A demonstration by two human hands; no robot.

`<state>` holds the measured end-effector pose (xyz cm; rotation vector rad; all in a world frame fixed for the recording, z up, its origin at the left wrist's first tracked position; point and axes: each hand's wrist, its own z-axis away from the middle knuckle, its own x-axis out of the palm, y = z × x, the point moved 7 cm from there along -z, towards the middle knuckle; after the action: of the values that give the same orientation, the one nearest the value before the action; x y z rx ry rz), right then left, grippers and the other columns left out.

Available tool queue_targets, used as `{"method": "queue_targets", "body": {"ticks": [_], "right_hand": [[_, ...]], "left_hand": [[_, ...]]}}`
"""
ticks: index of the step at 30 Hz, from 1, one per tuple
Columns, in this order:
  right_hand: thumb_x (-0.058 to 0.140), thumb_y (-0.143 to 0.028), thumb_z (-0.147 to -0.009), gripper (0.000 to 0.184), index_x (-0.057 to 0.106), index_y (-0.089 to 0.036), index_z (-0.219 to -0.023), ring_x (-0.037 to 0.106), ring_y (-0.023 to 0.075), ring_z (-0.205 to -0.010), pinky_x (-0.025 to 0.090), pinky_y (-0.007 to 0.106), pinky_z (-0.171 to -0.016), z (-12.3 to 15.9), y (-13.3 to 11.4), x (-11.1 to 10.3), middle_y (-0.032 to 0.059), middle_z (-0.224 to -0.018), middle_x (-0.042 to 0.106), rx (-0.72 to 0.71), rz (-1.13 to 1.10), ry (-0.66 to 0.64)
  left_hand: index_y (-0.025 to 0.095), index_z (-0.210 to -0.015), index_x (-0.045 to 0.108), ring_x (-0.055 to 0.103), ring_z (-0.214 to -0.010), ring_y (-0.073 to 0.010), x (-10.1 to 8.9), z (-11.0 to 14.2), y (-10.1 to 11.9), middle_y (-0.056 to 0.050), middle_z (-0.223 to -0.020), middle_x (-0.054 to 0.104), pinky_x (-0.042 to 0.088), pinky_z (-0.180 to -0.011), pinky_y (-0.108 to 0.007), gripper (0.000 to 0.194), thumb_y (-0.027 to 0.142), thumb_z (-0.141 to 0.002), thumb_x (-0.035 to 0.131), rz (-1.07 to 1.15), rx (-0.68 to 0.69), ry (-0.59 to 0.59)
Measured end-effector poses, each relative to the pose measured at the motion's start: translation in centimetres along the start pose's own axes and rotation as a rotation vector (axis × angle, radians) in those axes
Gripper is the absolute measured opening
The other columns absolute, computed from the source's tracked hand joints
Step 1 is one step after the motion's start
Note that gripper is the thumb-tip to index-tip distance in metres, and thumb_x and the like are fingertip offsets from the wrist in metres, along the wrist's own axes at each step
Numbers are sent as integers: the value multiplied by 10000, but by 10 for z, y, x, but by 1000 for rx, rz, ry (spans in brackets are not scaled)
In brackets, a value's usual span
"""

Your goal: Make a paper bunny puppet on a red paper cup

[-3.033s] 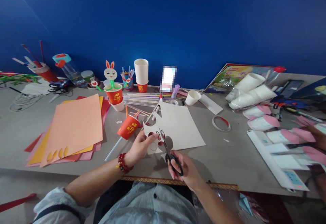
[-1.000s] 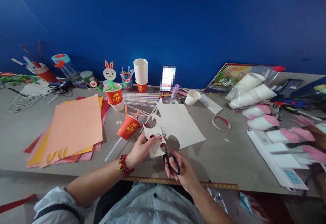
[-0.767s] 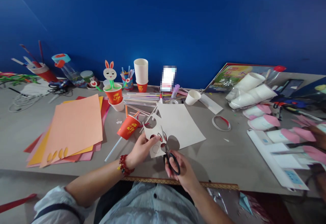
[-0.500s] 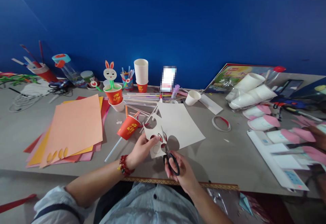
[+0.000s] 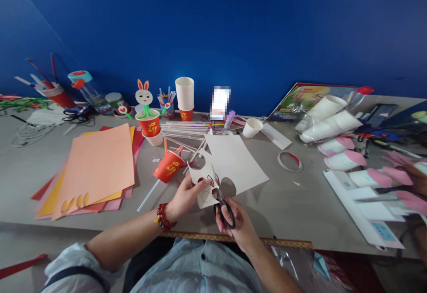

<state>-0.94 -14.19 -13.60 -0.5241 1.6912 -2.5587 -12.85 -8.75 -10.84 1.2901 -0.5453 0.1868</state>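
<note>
My left hand pinches a piece of white paper with cut-outs along its edge and drawn shapes on it, including a circle and red-filled ear-like outlines. My right hand holds black-handled scissors by the finger loops. Their blades lie at the paper, by the red-filled outlines. Just beyond both hands, a larger white sheet rests on the table. To the left of it, a red paper cup lies tipped over with straws through it.
Stacked coloured paper lies on the left. A rabbit-faced cup figure, stacked white cups and loose straws stand or lie behind. A tape roll sits to the right, near pink-and-white cups and another person's hand.
The scissors' blades have shifted very slightly against the paper. Both hands stay in nearly the same place.
</note>
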Motion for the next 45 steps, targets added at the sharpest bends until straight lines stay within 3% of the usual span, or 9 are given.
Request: {"method": "queue_targets", "body": {"ticks": [13, 27, 33, 37, 45], "right_hand": [[617, -779, -729, 595, 475, -201, -707, 282, 35, -333, 189, 180, -342, 0, -2, 1, -44, -461, 538, -67, 11, -3], [657, -783, -686, 606, 488, -203, -732, 262, 44, -366, 160, 187, -363, 2, -1, -1, -54, -442, 494, -24, -16, 48], [669, -728, -731, 571, 435, -209, -686, 272, 45, -382, 150, 191, -363, 3, -4, -2, -54, -457, 481, -37, 0, 17], [679, -713, -734, 566, 431, -207, -684, 301, 43, -382, 159, 188, -360, 4, -4, -2, -49, -473, 498, -43, -15, -9], [596, -740, -788, 559, 467, -196, -789, 270, 37, -360, 183, 181, -357, 7, -6, 1, -44, -483, 540, -52, -32, -36]], "left_hand": [[127, -830, 692, 605, -632, -132, 5, 1, -1, -37, -697, 660, 500, -638, -247, 244, 368, -860, 695, 8, 19, -43], [123, -858, 698, 611, -683, -151, 5, -1, -2, -51, -743, 676, 485, -684, -270, 253, 375, -841, 712, -15, -10, -61], [151, -785, 659, 525, -649, -109, -21, -4, -4, 2, -690, 621, 410, -611, -215, 236, 374, -805, 733, -33, 21, 154], [160, -758, 620, 501, -598, -97, -22, -7, -6, 31, -622, 587, 382, -584, -213, 237, 361, -788, 742, -16, 23, 145], [165, -798, 594, 545, -637, -117, -13, -3, -7, 12, -674, 637, 410, -635, -234, 256, 383, -806, 729, -49, 42, 90]]}}
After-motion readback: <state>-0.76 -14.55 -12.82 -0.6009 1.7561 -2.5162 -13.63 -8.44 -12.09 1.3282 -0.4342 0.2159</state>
